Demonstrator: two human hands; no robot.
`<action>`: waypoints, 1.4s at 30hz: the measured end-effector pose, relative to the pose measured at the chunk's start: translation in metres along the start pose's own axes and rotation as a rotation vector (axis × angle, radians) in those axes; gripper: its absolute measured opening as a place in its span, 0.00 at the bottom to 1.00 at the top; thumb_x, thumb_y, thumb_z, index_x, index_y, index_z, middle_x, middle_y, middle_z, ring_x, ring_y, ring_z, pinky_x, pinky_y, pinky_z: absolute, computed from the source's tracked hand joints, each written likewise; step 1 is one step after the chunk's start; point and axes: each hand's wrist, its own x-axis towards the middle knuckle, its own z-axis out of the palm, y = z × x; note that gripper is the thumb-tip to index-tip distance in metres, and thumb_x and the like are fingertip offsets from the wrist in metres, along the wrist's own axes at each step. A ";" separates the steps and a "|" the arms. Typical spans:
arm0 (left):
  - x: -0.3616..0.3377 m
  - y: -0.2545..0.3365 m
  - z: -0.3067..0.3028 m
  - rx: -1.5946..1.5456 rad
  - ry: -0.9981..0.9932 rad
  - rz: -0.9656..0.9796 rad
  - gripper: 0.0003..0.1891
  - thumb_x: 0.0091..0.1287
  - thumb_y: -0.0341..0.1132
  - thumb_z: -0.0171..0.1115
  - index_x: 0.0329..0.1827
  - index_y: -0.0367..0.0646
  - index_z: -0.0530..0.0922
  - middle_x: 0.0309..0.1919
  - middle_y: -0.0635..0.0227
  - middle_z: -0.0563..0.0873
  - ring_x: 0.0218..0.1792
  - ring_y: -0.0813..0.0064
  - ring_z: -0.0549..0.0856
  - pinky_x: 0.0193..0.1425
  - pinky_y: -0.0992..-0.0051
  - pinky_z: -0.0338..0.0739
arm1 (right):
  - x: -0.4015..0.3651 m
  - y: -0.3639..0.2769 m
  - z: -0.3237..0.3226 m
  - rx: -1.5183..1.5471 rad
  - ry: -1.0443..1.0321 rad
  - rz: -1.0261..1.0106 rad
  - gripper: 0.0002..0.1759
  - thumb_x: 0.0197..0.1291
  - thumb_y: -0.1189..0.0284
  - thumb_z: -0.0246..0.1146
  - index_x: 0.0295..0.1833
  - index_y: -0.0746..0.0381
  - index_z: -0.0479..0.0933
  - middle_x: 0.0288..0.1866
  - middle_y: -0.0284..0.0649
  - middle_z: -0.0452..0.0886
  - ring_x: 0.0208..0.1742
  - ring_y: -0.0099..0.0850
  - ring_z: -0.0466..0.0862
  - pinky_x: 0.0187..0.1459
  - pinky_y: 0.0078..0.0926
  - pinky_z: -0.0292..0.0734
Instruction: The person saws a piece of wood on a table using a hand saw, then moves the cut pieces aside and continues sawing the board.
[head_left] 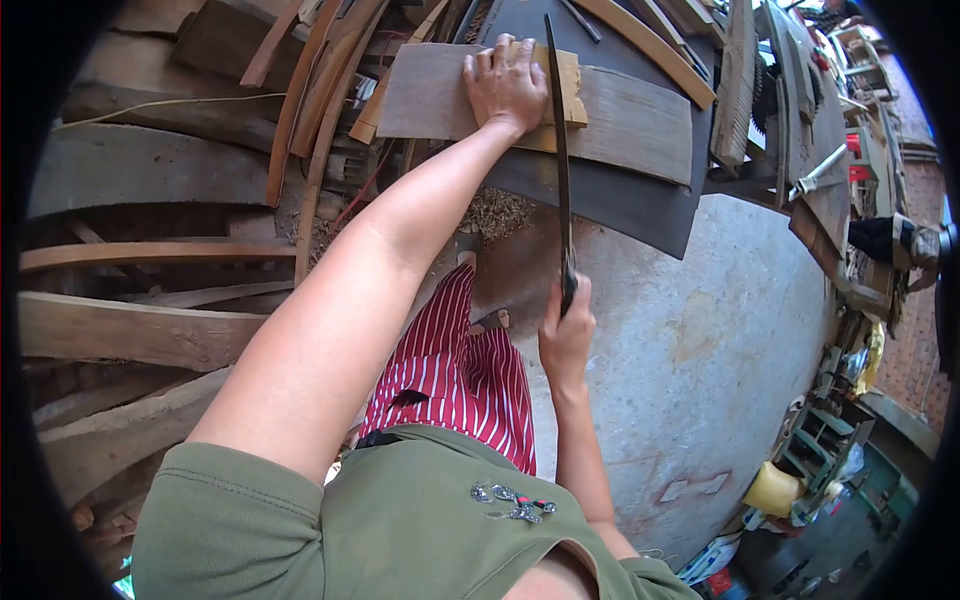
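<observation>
My left hand (507,90) presses down on a short yellowish wooden block (571,88), its fingers bent over the far side. Under the block lies a wide, weathered grey-brown board (637,122), placed crosswise on a dark sheet-like worktop (625,218). In my right hand (568,335) is the handle of a handsaw (561,160), fingers wrapped round it. The long dark blade points away from me and passes over the block and board, just right of my left hand. From above only the blade's thin edge shows.
Curved planks (150,330) are stacked on the left. Wood shavings (497,212) lie below the worktop. Concrete floor (690,370) stretches to the right. A toothed timber piece (737,90) stands at upper right. A yellow container (773,490) sits at lower right, near cluttered shelving.
</observation>
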 end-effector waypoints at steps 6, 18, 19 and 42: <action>-0.001 0.001 0.003 -0.014 0.008 -0.010 0.23 0.70 0.48 0.51 0.68 0.59 0.76 0.68 0.68 0.74 0.67 0.62 0.71 0.77 0.53 0.52 | 0.051 -0.001 0.014 -0.065 -0.011 -0.036 0.12 0.72 0.72 0.56 0.56 0.64 0.68 0.31 0.61 0.82 0.37 0.61 0.84 0.30 0.55 0.77; 0.000 0.001 0.001 -0.012 0.002 -0.009 0.24 0.70 0.48 0.50 0.68 0.59 0.76 0.69 0.68 0.73 0.67 0.62 0.71 0.77 0.53 0.52 | -0.020 0.003 -0.007 -0.035 -0.007 -0.028 0.12 0.71 0.72 0.57 0.56 0.63 0.69 0.33 0.60 0.83 0.35 0.61 0.84 0.29 0.53 0.76; -0.001 0.000 0.001 -0.017 0.002 -0.007 0.24 0.70 0.48 0.50 0.68 0.59 0.76 0.69 0.68 0.73 0.67 0.62 0.71 0.77 0.53 0.52 | -0.022 0.002 -0.009 -0.039 0.004 -0.047 0.11 0.71 0.73 0.57 0.56 0.63 0.69 0.32 0.60 0.82 0.35 0.60 0.84 0.29 0.53 0.76; 0.001 -0.001 0.001 0.003 -0.004 -0.002 0.23 0.71 0.48 0.50 0.68 0.60 0.76 0.70 0.68 0.72 0.68 0.61 0.70 0.77 0.52 0.51 | 0.096 -0.010 0.035 -0.128 0.001 -0.015 0.12 0.73 0.71 0.55 0.54 0.66 0.68 0.32 0.62 0.82 0.35 0.62 0.83 0.30 0.56 0.76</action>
